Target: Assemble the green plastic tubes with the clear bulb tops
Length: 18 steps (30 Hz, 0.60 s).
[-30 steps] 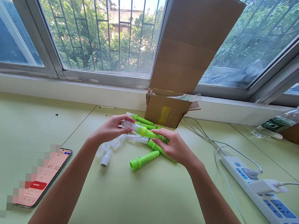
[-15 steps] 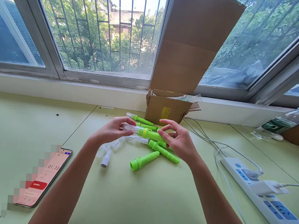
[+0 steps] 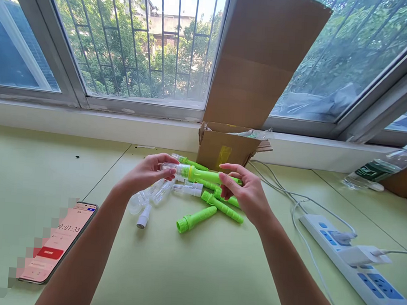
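Observation:
My left hand (image 3: pixel 148 174) pinches a clear ribbed plastic tube (image 3: pixel 180 170) between thumb and fingers. The tube's right end meets the threaded end of a bright green plastic handle (image 3: pixel 207 176), with a yellow ring near the joint. Around the far end of that handle close the thumb and fingers of my right hand (image 3: pixel 249 193), its index finger raised. Held level, the two parts are in line above a loose pile. Below them lie several green threaded handles (image 3: pixel 197 218) and clear tubes, one with a white end (image 3: pixel 143 219). Whether the thread is fully engaged I cannot tell.
Behind the pile stands an open cardboard box (image 3: pixel 228 147) with a tall flap against the window. A phone (image 3: pixel 56 244) showing a timer lies at left. At right are a white power strip (image 3: pixel 355 274) with cables and a tilted water bottle (image 3: pixel 380 169).
Both hands have shifted: the clear tube and green handle have moved slightly up and left, now lying more level. My right hand grips nearer the handle's far end.

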### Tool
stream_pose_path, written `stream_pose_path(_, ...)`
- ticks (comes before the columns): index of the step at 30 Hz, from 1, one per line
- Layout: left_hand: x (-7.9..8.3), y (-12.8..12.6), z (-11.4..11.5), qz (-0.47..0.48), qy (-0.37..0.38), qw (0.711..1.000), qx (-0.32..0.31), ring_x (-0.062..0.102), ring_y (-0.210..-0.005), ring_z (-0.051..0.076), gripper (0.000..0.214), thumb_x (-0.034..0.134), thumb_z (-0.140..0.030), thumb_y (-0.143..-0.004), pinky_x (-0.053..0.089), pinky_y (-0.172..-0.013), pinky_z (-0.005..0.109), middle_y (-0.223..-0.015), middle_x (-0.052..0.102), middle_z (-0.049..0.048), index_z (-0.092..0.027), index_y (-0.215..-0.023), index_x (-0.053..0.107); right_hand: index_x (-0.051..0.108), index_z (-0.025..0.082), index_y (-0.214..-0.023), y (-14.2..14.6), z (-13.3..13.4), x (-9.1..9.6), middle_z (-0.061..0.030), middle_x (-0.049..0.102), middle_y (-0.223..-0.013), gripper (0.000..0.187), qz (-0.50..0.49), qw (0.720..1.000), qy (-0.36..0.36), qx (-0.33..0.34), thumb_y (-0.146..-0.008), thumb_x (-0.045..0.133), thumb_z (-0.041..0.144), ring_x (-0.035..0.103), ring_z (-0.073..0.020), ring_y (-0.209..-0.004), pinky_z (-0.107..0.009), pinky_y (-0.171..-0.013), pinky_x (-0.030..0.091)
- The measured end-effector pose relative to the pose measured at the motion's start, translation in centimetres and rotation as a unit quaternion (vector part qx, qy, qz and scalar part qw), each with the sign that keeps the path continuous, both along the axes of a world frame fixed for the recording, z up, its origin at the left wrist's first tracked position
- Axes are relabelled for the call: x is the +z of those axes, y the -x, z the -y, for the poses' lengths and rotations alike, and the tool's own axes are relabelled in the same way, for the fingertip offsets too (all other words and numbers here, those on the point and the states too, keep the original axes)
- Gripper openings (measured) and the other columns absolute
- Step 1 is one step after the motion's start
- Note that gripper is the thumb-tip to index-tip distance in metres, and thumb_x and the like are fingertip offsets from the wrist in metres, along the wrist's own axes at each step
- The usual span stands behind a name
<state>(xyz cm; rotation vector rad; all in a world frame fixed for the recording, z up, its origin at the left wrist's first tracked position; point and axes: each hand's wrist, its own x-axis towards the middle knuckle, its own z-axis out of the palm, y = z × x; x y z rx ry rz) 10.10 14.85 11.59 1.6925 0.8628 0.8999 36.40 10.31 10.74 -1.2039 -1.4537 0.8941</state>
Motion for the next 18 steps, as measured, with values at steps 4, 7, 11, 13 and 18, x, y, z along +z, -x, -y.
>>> stream_pose_path(4,0.11,0.11,0.09,-0.002,0.0,1.0,0.011,0.066,-0.08,0.016,0.036,0.067,-0.038,-0.077,0.053,-0.074,0.029,-0.097,0.067,0.0079,-0.017,-0.106,0.062,0.055,0.021,-0.115,0.69,0.24,-0.04,0.0005,0.055,-0.073,0.046,0.021,1.0,0.001,-0.011,-0.081,0.058,0.052,0.052,-0.0103,-0.046,-0.023,-0.038,0.043)
stream_pose_path(7,0.22,0.14,0.14,0.0,0.002,1.0,0.004,0.066,-0.08,0.016,0.036,0.067,-0.037,-0.077,0.053,-0.075,0.029,-0.098,0.067,0.008,-0.017,-0.106,0.062,0.056,0.023,-0.114,0.7,0.36,0.02,-0.0027,0.056,-0.092,0.047,0.043,0.999,-0.03,-0.014,-0.076,0.065,0.05,0.054,-0.0089,-0.05,-0.023,-0.039,0.044)
stream_pose_path(11,0.35,0.12,0.17,0.004,-0.003,1.0,0.008,0.065,-0.079,0.016,0.035,0.069,-0.035,-0.075,0.052,-0.071,0.026,-0.093,0.067,0.007,-0.017,-0.105,0.063,0.063,0.02,-0.1,0.48,0.47,0.07,-0.0006,0.055,-0.079,0.037,0.063,0.996,-0.057,-0.034,-0.076,0.066,0.048,0.047,-0.0074,-0.046,-0.023,-0.04,0.038)
stream_pose_path(13,0.4,0.15,0.24,-0.002,-0.014,1.0,0.015,0.065,-0.079,0.016,0.034,0.07,-0.034,-0.074,0.05,-0.066,0.024,-0.09,0.068,0.0061,-0.017,-0.103,0.065,0.065,0.019,-0.098,0.31,0.39,-0.03,0.0005,0.054,-0.072,0.036,0.069,0.996,-0.043,-0.036,-0.077,0.063,0.049,0.041,-0.0065,-0.043,-0.024,-0.041,0.036)
stream_pose_path(18,0.43,0.08,0.46,-0.032,-0.044,0.998,0.016,0.062,-0.07,0.014,0.034,0.07,-0.036,-0.074,0.046,-0.056,0.022,-0.081,0.067,0.0044,-0.018,-0.102,0.066,0.064,0.019,-0.101,0.2,0.21,-0.36,0.0014,0.054,-0.061,0.039,0.15,0.988,-0.007,0.035,-0.085,0.051,0.052,0.049,-0.0117,-0.05,-0.026,-0.05,0.041)
